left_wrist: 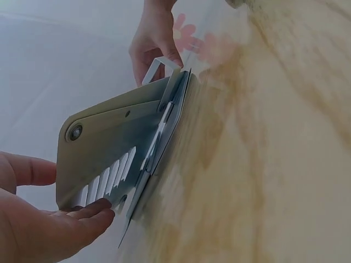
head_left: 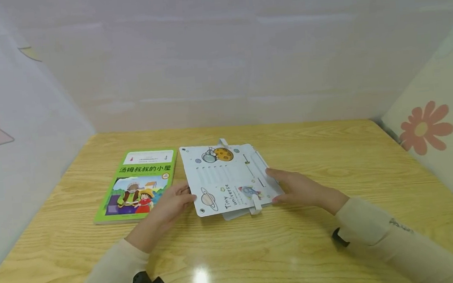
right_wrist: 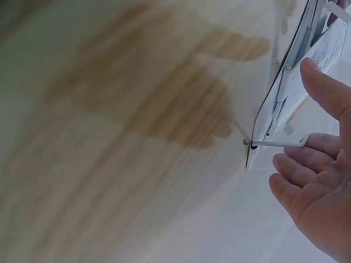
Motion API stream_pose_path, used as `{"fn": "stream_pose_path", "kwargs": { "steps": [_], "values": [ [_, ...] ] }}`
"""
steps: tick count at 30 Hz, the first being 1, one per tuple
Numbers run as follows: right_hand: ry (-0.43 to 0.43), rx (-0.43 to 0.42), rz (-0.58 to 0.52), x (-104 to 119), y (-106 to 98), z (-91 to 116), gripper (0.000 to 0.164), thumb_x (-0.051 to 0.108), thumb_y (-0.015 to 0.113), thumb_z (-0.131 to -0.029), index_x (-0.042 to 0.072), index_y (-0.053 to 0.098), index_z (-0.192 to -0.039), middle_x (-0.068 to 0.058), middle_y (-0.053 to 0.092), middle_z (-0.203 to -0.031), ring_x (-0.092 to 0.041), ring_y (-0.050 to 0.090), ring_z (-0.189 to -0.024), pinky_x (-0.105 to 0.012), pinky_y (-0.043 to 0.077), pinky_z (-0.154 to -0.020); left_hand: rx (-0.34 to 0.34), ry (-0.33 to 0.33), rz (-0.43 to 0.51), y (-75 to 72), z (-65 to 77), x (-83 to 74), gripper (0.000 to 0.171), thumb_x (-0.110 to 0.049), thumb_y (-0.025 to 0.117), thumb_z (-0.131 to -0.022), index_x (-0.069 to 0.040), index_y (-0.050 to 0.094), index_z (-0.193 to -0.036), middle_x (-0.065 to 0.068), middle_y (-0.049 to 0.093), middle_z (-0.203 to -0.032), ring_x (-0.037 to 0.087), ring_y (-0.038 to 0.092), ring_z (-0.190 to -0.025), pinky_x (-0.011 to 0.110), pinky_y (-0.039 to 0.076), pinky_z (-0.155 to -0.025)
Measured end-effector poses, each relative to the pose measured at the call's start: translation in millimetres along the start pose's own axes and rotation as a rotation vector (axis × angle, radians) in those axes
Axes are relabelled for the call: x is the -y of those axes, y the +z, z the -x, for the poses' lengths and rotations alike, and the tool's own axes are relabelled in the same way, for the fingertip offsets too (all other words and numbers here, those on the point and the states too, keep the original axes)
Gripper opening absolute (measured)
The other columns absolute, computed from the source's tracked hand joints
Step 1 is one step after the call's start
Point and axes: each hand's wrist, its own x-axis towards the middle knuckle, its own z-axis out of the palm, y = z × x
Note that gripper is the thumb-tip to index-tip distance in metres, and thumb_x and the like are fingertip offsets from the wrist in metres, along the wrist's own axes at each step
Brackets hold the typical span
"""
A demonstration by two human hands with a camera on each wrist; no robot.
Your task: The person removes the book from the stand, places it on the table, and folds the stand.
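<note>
A white metal book stand [head_left: 213, 178], printed with planets, an astronaut and "Tiny universe", is held tilted over the table. My left hand [head_left: 171, 205] grips its left edge, thumb on one face and fingers on the other. At the opposite edge, my right hand [head_left: 301, 188] holds it between thumb and fingers. Page clips [head_left: 255, 205] stick out from its near and far sides. The left wrist view shows the back panel [left_wrist: 109, 137] with slots and a round foot. In the right wrist view, fingers [right_wrist: 315, 150] are right at a bent clip [right_wrist: 279, 144].
Left of the stand lies a green picture-covered book [head_left: 133, 190] on the wooden table [head_left: 236, 257]. Pale walls [head_left: 228, 69] border the table at the back and both sides. Black straps sit on both sleeves.
</note>
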Motion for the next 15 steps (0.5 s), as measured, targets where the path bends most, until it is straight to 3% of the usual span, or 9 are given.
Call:
{"fn": "stream_pose_path", "kwargs": {
  "steps": [5,15],
  "values": [
    [-0.015,0.003,0.008,-3,3,-1,0.076,0.028,0.069,-0.073,-0.005,0.031,-0.13,-0.018,0.031,-0.132,-0.029,0.031,-0.119,-0.04,0.029,-0.095,-0.031,-0.041,0.015,-1.3,0.6,6.5,0.045,0.008,0.043,-0.081,0.008,0.035,-0.126,0.02,0.039,-0.126,0.024,0.04,-0.11,0.033,0.035,-0.089],
    [-0.073,0.016,0.039,-4,8,-5,0.072,0.031,0.066,-0.075,-0.006,0.034,-0.128,-0.018,0.036,-0.129,-0.029,0.034,-0.117,-0.039,0.029,-0.095,-0.022,-0.039,0.109,-4.1,-0.6,17.2,0.049,0.012,0.041,-0.077,0.014,0.03,-0.125,0.026,0.039,-0.123,0.021,0.046,-0.101,0.029,0.037,-0.086]
  ]
}}
